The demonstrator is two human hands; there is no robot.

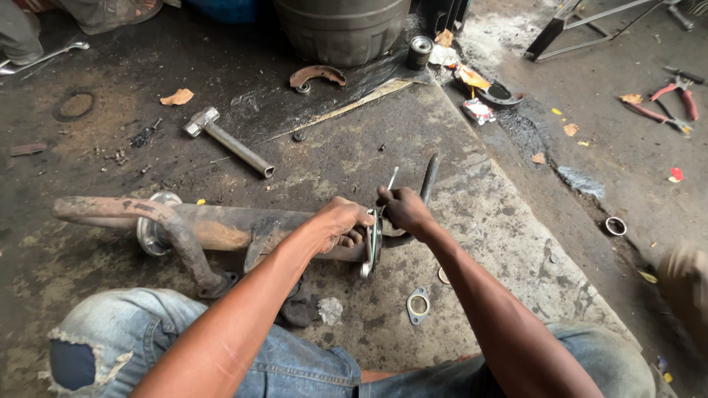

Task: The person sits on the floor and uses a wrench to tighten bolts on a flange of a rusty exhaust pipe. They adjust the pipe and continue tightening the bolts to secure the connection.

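A rusty exhaust pipe assembly [214,227] lies across the oily concrete floor in front of my knees. My left hand [341,221] grips its right end, just behind a round metal flange [370,249]. My right hand [402,209] is closed at the flange's top and holds a thin metal tool [392,177] that sticks upward. A dark bent pipe [428,179] runs away behind my right hand. A flat metal gasket [417,305] lies on the floor below the flange.
A hammer [226,140] lies on the floor beyond the pipe. A brake shoe [317,74], a dark drum [341,28] and a small cylinder [420,51] stand farther back. Red-handled pliers [675,96] lie far right, a metal ring [615,225] at right.
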